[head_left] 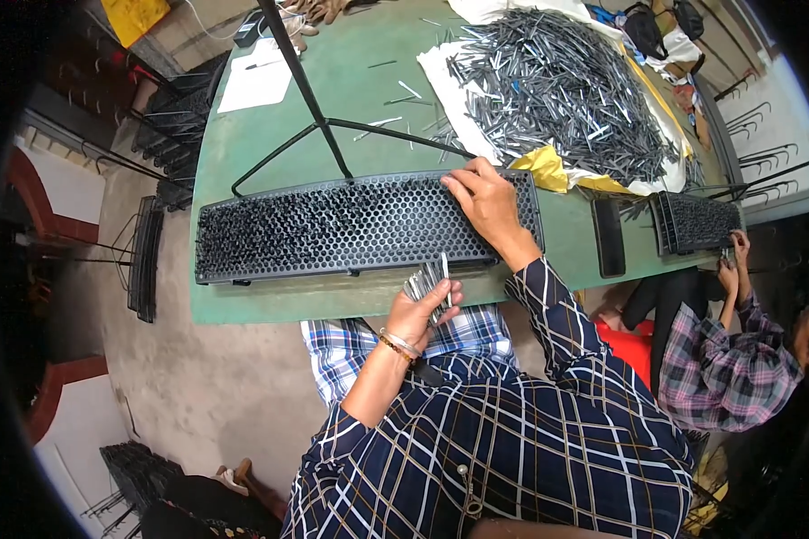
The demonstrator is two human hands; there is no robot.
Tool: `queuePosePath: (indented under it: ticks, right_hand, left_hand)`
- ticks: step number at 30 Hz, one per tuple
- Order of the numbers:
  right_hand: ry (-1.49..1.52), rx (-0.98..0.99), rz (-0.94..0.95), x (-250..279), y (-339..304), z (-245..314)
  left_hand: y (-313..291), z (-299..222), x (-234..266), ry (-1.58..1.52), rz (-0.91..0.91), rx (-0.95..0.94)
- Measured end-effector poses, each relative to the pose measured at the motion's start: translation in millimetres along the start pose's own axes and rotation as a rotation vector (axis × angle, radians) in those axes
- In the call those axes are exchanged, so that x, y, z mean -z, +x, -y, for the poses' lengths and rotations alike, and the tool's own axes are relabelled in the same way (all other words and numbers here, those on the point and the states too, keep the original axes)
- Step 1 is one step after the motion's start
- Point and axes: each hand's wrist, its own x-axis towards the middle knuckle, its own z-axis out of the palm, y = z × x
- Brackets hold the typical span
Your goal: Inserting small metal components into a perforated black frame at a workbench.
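Note:
A long black tray (395, 214) full of round holes lies across the table's near side. Dark slim pieces crowd the holes at its left; most holes toward the right look bare. My left hand (420, 313), just below the tray's front edge, is closed around a bunch of thin grey and black sticks (433, 277). My right hand (487, 205) is over the tray's right part, its fingers curled together with the tips down at the holes. Whatever those fingers pinch, if anything, is hidden. A black rod frame (319, 112) stands at the tray's far side.
A big heap of similar sticks (557, 85) lies on a white and yellow sheet, with strays on the green table (351, 99). A dark phone-like slab (608, 238) lies right of the tray. Farther right, a co-worker (728, 359) handles a smaller tray (699, 222). Racks (144, 260) stand left.

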Motion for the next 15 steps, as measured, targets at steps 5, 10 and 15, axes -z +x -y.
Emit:
queuePosePath:
  ticks: [5,10,15]
  right_hand:
    - [0.310,-0.188,0.219,24.9,-5.0,10.7]
    - [0.819,-0.517,0.752,42.3,-31.3,29.1]
    - [0.916,-0.659,0.685,48.1,-34.6,25.2]
  left_hand:
    - [0.6,-2.4,2.3,-0.024,-0.009,-0.047]
    - [3.3,-3.9,-5.5,-0.037,0.022,-0.112]
    - [4.9,-4.2,-13.7,-0.033,0.016,-0.130]
